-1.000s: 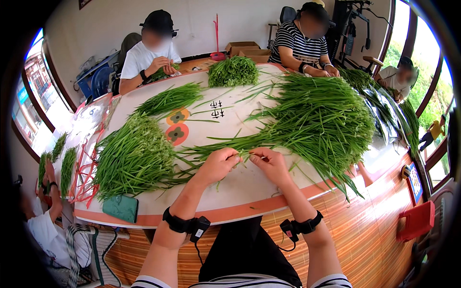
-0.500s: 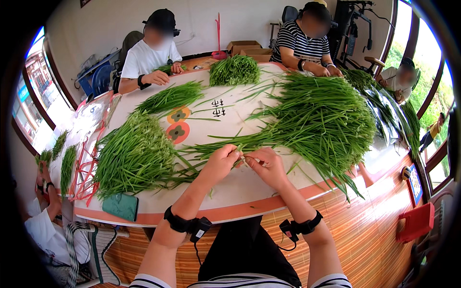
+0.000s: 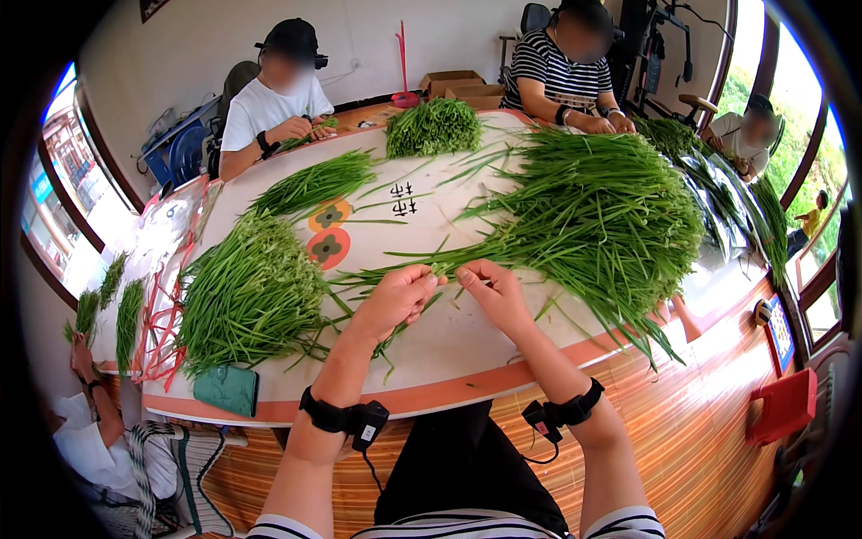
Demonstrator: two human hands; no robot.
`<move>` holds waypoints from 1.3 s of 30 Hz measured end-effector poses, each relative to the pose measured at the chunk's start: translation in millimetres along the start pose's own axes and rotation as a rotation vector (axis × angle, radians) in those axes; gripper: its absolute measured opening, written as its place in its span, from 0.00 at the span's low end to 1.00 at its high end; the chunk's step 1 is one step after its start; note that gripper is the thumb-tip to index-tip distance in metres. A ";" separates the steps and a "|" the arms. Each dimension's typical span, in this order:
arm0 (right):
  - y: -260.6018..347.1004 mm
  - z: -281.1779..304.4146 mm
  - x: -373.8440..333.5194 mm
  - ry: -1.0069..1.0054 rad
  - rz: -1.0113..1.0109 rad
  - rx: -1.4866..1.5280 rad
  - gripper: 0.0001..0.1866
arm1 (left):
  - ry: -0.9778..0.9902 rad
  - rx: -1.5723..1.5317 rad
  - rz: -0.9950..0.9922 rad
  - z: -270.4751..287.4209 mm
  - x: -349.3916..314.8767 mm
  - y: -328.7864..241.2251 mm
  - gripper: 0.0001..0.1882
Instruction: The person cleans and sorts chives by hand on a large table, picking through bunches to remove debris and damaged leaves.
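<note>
Over the near middle of the white table, my left hand is closed round a few green chive stems. Their tips show at its thumb and finger. Just to the right, my right hand has its thumb and fingers pinched together; whatever is between them is too small to make out. A narrow gap separates the two hands. A large heap of green chives spreads to the right, its loose ends reaching behind my hands. On the left lies a neater pile of chives with pale bud ends.
A green wallet-like case lies at the near left edge, below red ties. Farther off are a small chive bundle and another pile. Co-workers sit around the table; one holds chives. A red stool stands at right.
My hands have drawn apart, from touching at the fingertips to a small gap. The far-left co-worker's hands have come together on some chives.
</note>
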State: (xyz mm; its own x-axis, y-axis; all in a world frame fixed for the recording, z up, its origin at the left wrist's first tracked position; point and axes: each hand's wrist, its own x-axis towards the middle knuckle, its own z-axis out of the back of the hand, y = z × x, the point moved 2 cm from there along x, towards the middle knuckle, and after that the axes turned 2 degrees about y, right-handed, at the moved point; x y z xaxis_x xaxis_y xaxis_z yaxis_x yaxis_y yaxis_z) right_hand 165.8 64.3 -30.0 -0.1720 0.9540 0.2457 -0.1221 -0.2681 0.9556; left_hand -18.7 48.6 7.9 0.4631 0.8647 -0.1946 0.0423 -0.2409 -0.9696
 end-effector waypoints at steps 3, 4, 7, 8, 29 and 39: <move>-0.9 -3.5 1.0 -0.012 0.070 -0.210 0.08 | -0.058 -0.047 -0.043 3.2 -0.7 -4.8 0.11; 0.9 -7.9 0.1 0.003 0.160 -0.341 0.07 | -0.061 -0.062 -0.047 3.5 -1.7 -5.3 0.11; 3.2 -20.3 -4.4 0.042 0.367 -0.643 0.05 | -0.071 -0.087 -0.050 4.0 -3.3 -5.9 0.11; 1.5 -23.0 -4.3 0.054 0.393 -0.683 0.05 | -0.075 -0.082 -0.046 4.0 -3.4 -6.1 0.11; 20.1 -13.3 -17.6 0.057 0.347 -0.433 0.03 | -0.077 0.525 -0.177 10.8 13.6 15.2 0.13; -8.5 -6.9 -11.7 -0.016 0.068 0.142 0.06 | -0.034 0.393 -0.020 -0.1 8.1 8.8 0.10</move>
State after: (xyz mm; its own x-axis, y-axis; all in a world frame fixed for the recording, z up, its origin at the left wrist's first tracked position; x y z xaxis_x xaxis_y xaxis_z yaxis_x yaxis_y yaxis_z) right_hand 162.1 54.5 -42.1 -0.1594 0.9366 0.3121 0.0294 -0.3115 0.9498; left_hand -14.5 53.4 -2.2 0.4359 0.8832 -0.1732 -0.2941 -0.0421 -0.9549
